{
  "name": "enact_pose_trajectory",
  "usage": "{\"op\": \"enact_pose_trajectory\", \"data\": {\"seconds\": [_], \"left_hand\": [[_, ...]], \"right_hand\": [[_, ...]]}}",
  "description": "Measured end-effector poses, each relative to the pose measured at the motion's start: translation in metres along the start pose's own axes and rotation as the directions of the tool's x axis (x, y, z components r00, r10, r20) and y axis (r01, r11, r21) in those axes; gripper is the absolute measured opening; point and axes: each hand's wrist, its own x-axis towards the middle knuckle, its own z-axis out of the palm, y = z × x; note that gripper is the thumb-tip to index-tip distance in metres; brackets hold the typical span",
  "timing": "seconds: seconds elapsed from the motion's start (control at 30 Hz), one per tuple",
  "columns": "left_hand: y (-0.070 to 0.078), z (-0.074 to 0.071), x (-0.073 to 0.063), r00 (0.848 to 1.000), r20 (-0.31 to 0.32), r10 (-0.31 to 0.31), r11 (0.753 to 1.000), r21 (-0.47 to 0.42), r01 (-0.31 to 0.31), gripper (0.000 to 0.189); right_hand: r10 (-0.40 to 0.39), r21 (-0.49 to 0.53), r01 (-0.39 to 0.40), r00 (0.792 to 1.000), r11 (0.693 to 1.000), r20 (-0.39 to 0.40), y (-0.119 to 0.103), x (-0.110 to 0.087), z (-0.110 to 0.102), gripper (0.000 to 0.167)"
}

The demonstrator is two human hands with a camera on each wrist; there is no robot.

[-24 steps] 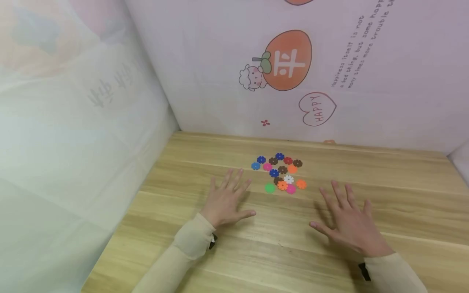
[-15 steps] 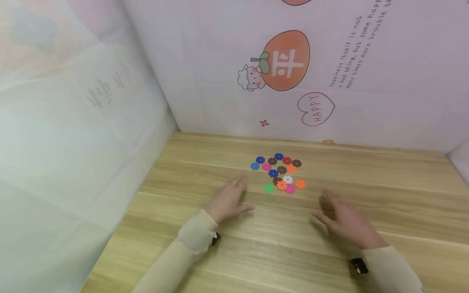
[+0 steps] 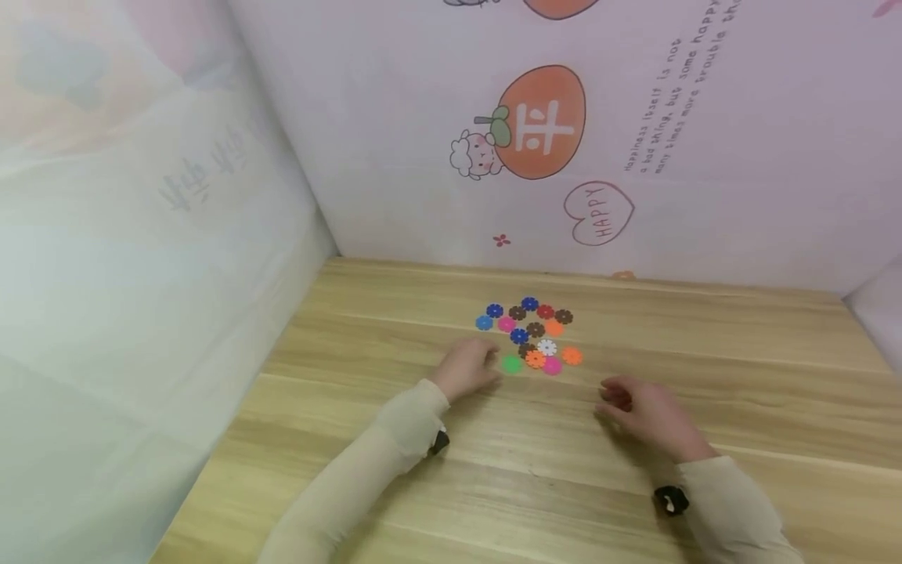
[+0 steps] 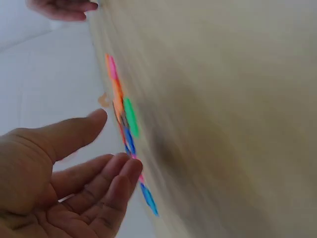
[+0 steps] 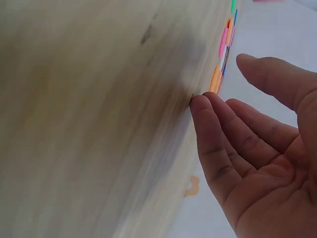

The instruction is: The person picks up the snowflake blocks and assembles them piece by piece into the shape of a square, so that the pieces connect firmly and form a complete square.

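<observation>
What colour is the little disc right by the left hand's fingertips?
The little disc is bright green; it shows best in the head view.

"Where are the hands?"

"The left hand (image 3: pixel 465 368) is near the middle of the frame, fingers bent, just beside a green disc (image 3: pixel 511 364). The right hand (image 3: pixel 655 415) is at lower right, fingers also bent, apart from the discs."

"What else lies on the wooden table (image 3: pixel 521 501)?"

"More small discs (image 3: pixel 537 332), right of centre: blue, brown, pink, red, orange and white, a few overlapping."

"And the top?"

"A pale cloth (image 3: pixel 395 157) printed with an orange fruit (image 3: pixel 564 153), a heart (image 3: pixel 599 213) reading HAPPY below it."

"Sleeves?"

"Cream sleeves (image 3: pixel 359 478), along the bottom."
</observation>
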Motion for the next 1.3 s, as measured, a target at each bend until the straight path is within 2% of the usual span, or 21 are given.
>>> {"op": "enact_pose_trajectory", "data": {"seconds": [0.2,0.33,0.47,0.6,0.87,1.0,1.17,1.3], "left_hand": [[0.012,0.007,0.024,0.999,0.008,0.032,0.995,0.090,-0.033,0.017],[0.013,0.012,0.032,1.000,0.017,0.001,0.994,0.108,-0.003,0.018],[0.012,0.014,0.034,1.000,0.029,0.000,0.993,0.117,-0.003,0.027],[0.011,0.016,0.035,0.999,0.030,0.017,0.991,0.134,-0.020,0.037],[0.008,0.019,0.036,1.000,0.015,-0.016,0.996,0.087,0.014,0.037],[0.007,0.020,0.034,1.000,0.007,0.002,0.997,0.079,-0.003,0.036],[0.005,0.018,0.032,1.000,-0.007,0.028,0.998,0.057,-0.028,0.032],[0.002,0.016,0.032,0.999,-0.013,0.045,0.999,0.007,-0.044,0.027]], "right_hand": [[0.002,0.013,-0.003,1.000,1.000,0.018,-0.006,0.010,0.005,0.035],[0.007,0.059,-0.008,1.000,0.998,0.029,-0.008,0.016,0.009,0.034],[0.017,0.094,-0.018,1.000,0.995,0.017,-0.010,0.025,0.013,0.033],[0.030,0.083,-0.029,0.999,0.996,-0.012,-0.012,0.035,0.014,0.035],[0.090,0.039,-0.089,0.995,0.995,-0.031,-0.014,0.055,0.014,0.038],[0.114,0.022,-0.113,0.992,0.993,-0.047,-0.013,0.062,0.014,0.038],[0.087,-0.022,-0.089,0.994,0.996,-0.072,-0.016,0.070,0.016,0.031],[0.043,-0.061,-0.048,0.996,0.997,-0.073,-0.019,0.078,0.016,0.029]]}}
